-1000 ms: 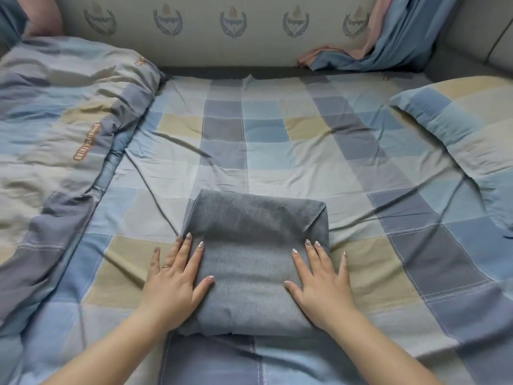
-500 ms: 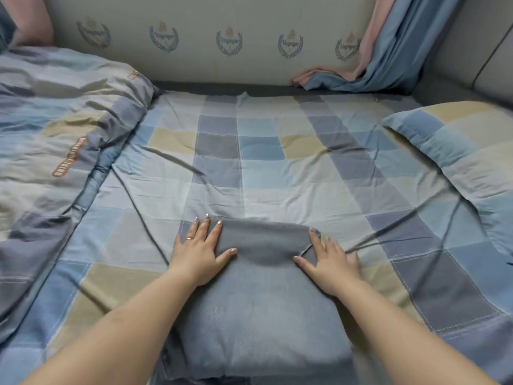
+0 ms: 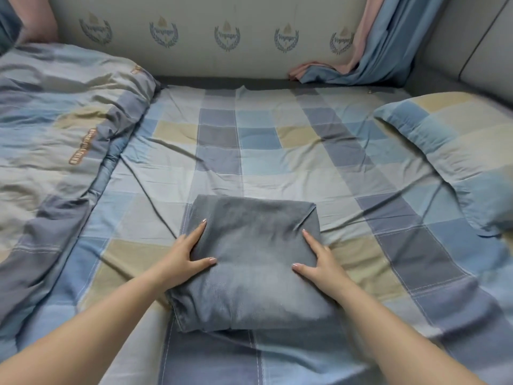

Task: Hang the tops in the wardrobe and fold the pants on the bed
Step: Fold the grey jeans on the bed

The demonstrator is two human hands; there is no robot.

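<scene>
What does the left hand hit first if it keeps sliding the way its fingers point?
The left hand points up the bed and slightly right, along the left edge of the folded grey pants. Past the pants only bare checked sheet lies ahead, then the padded headboard. Depth is hard to judge.

I am seeing soft, even, rather dim light with no glare. Faint shadows are lying in the creases of the bed sheet (image 3: pixel 266 173). The wide lens is bending the frame edges, and the lower corners are smearing with blur.
</scene>
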